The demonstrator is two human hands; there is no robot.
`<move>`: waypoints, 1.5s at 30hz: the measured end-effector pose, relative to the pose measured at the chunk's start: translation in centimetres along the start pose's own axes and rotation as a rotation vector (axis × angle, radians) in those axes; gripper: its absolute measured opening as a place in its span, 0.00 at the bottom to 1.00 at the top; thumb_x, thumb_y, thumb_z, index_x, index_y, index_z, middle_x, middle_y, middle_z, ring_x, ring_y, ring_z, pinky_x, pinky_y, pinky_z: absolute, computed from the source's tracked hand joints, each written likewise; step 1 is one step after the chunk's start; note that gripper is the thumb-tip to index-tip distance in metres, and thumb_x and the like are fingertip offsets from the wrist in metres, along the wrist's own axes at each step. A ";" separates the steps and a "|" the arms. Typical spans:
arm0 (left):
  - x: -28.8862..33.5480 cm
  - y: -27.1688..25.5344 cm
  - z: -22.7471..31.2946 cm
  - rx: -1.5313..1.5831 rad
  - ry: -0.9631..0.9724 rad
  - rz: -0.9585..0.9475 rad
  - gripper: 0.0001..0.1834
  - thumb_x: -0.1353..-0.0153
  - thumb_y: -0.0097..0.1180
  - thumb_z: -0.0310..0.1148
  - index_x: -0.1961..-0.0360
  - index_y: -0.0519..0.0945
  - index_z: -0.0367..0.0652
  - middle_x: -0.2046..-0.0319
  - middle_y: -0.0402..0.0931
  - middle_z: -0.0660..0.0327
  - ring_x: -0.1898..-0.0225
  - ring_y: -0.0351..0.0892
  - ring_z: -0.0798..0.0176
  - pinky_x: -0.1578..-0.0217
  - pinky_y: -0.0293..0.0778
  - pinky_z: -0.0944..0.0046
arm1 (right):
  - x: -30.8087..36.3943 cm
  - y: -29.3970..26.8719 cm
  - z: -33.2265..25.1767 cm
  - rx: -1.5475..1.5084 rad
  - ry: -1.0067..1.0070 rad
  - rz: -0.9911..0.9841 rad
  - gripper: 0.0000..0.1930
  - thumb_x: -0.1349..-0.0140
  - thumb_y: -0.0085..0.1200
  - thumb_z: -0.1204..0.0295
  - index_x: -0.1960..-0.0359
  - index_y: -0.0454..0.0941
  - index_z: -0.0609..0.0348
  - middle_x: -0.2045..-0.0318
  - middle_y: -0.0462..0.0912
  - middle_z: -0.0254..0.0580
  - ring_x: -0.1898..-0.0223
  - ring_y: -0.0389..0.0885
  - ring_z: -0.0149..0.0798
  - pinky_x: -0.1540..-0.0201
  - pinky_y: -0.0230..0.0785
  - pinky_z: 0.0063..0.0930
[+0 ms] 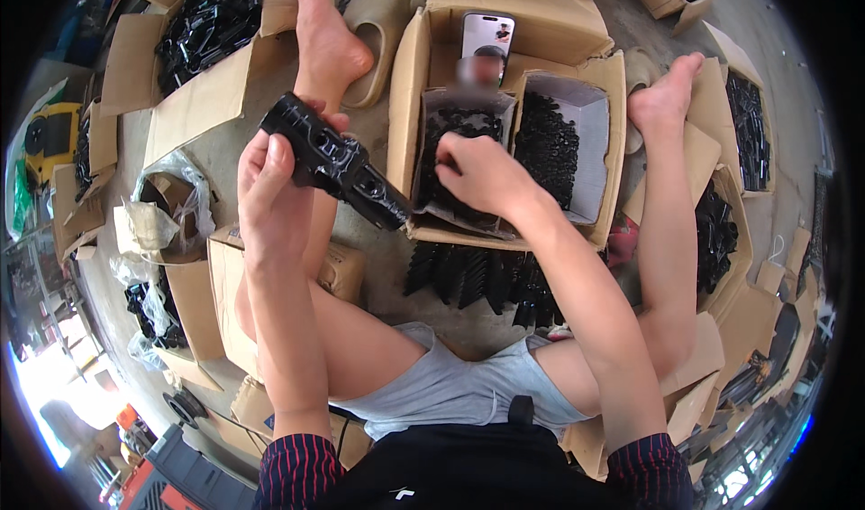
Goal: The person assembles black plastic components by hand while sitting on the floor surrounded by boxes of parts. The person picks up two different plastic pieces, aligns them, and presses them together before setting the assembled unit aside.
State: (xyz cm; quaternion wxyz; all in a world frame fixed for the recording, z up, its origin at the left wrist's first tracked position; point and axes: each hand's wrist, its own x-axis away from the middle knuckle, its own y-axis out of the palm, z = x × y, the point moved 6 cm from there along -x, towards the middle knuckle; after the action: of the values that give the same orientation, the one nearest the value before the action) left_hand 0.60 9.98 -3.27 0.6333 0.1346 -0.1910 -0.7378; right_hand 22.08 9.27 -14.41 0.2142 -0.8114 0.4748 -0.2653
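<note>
My left hand [267,186] is closed around a long black plastic part [347,169] with a glossy, moulded surface and cut-outs. The part is held tilted in the air, its narrow end pointing down and right towards the open carton [407,118]. My right hand [487,175] is over the carton's left inner box, fingers curled and pinched close to the small black pieces [468,122]. What sits between those fingertips, if anything, is hidden. To its right, a second inner box [590,168] holds more small black pieces [547,141].
A phone [487,34] with its screen lit leans at the carton's back. Several black ribbed parts [478,276] lie in front of it. Open cartons of black parts [212,28] stand around, with more at the right [746,122]. My bare feet flank the carton, near a sandal [383,37].
</note>
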 end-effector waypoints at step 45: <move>12.8 12.4 -11.2 0.088 -0.408 -0.089 0.20 0.28 0.55 0.38 0.42 0.77 0.35 0.52 0.82 0.63 0.50 0.79 0.72 0.46 0.73 0.67 | 20.5 -5.7 -7.6 -0.293 -0.191 0.834 0.10 0.44 0.69 0.73 0.67 0.79 0.61 0.71 0.81 0.41 0.71 0.79 0.44 0.68 0.72 0.36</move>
State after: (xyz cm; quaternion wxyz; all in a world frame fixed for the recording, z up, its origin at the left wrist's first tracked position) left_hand 14.42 -5.46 -7.11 0.5418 0.0182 -0.3414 -0.7678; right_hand 29.40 -6.98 -0.51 0.2285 -0.5934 0.7717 -0.0103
